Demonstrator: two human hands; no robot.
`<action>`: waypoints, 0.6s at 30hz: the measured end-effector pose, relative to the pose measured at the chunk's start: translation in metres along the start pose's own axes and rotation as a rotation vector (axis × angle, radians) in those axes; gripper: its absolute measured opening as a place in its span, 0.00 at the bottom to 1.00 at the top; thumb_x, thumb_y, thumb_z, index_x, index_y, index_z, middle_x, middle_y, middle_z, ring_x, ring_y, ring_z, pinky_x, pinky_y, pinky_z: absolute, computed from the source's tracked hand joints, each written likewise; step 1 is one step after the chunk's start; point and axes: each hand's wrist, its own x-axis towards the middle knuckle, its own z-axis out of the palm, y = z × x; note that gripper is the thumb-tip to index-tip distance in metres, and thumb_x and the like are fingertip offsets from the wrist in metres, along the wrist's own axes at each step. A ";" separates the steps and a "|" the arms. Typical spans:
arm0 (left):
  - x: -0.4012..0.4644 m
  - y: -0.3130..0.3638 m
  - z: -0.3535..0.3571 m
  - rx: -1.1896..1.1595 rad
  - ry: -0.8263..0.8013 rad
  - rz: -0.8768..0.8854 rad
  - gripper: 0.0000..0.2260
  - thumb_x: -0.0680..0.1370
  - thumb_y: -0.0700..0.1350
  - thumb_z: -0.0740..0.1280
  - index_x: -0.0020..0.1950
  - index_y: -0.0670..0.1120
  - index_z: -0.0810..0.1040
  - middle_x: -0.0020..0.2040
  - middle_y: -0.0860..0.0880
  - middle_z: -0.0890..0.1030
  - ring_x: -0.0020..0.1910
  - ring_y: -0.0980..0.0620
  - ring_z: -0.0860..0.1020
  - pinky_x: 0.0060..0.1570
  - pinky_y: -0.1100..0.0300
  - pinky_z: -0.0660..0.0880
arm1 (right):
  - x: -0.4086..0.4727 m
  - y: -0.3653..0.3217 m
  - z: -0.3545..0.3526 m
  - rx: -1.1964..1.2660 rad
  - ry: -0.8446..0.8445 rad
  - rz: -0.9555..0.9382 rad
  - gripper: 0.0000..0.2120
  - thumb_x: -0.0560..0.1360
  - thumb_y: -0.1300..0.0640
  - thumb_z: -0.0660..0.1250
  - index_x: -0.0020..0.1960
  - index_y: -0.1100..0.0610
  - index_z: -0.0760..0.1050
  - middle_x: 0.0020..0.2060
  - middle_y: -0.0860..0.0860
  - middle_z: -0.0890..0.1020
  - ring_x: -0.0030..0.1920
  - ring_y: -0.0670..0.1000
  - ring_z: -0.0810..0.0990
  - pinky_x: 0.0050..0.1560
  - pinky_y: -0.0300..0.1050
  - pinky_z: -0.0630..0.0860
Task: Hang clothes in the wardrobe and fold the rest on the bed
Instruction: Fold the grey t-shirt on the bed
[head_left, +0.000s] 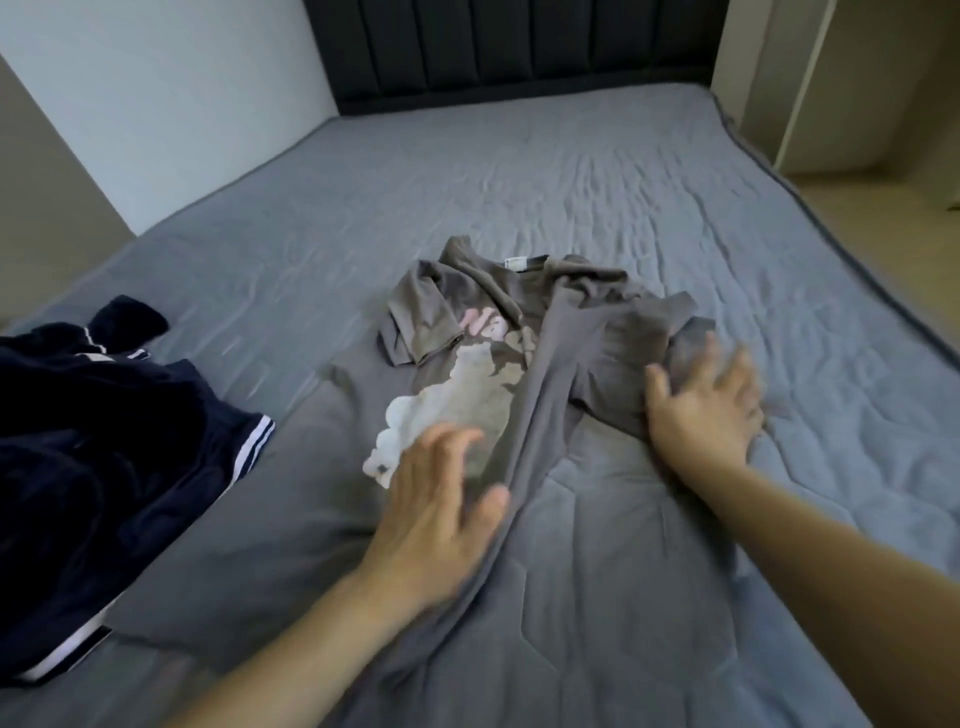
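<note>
A grey-brown T-shirt (550, 343) with a pink and white print lies spread on the bed (597, 171), its right side folded over toward the middle. My left hand (441, 504) lies flat with straight fingers on the shirt's lower front, beside the print. My right hand (706, 405) rests with spread fingers on the folded right sleeve area; it is blurred. Neither hand grips the cloth.
A dark navy garment with white stripes (104, 431) lies bunched at the bed's left edge. A dark padded headboard (509, 47) stands at the far end. A pale wall is on the left, and beige floor and a cupboard side (831, 83) on the right.
</note>
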 end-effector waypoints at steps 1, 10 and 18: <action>-0.020 0.014 -0.005 0.148 -0.010 0.146 0.24 0.74 0.62 0.60 0.64 0.48 0.71 0.62 0.47 0.71 0.60 0.47 0.70 0.60 0.51 0.67 | 0.013 0.001 -0.013 0.178 -0.009 0.227 0.35 0.76 0.42 0.60 0.77 0.55 0.51 0.76 0.58 0.54 0.74 0.60 0.55 0.72 0.57 0.52; -0.021 0.059 -0.019 1.166 -0.443 -0.023 0.15 0.79 0.42 0.54 0.63 0.43 0.73 0.62 0.43 0.65 0.59 0.42 0.66 0.56 0.47 0.65 | 0.035 -0.023 -0.052 0.601 -0.451 0.267 0.18 0.82 0.60 0.53 0.69 0.64 0.67 0.66 0.60 0.73 0.50 0.49 0.71 0.48 0.40 0.72; 0.025 0.161 -0.028 0.112 -0.765 -0.192 0.15 0.74 0.44 0.63 0.29 0.45 0.65 0.25 0.52 0.66 0.28 0.50 0.67 0.27 0.62 0.64 | 0.076 0.054 -0.149 0.266 -0.230 0.214 0.05 0.78 0.57 0.61 0.53 0.55 0.71 0.46 0.53 0.77 0.61 0.54 0.76 0.42 0.31 0.68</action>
